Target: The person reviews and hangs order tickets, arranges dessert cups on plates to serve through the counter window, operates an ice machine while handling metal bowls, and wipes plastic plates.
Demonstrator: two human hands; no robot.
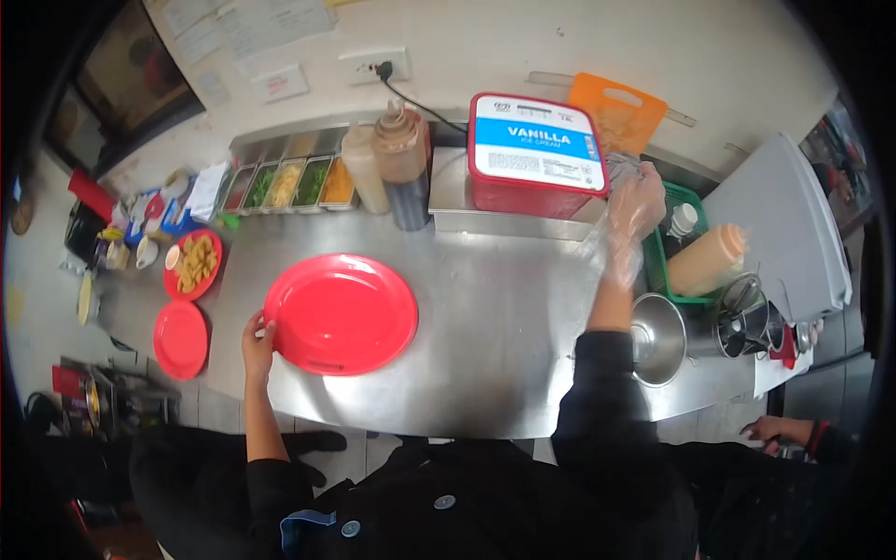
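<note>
A large red oval plate (342, 314) lies on the steel table. My left hand (259, 347) is bare and closed on the plate's left edge, thumb on the rim. My right hand (637, 207), in a clear plastic glove, reaches to the right side of the red vanilla ice cream tub (532, 154). Its fingers are bunched around a crumpled grey cloth-like item (623, 168) beside the tub. An orange cutting board (615, 117) leans on the wall just behind that hand.
Topping trays (291, 184) and sauce bottles (401, 168) line the back. A green basket (665, 266) and a steel bowl (657, 340) stand at the right. At the left are a smaller red plate (180, 339) and a plate of fried food (196, 263). Another person's hand (767, 429) shows lower right.
</note>
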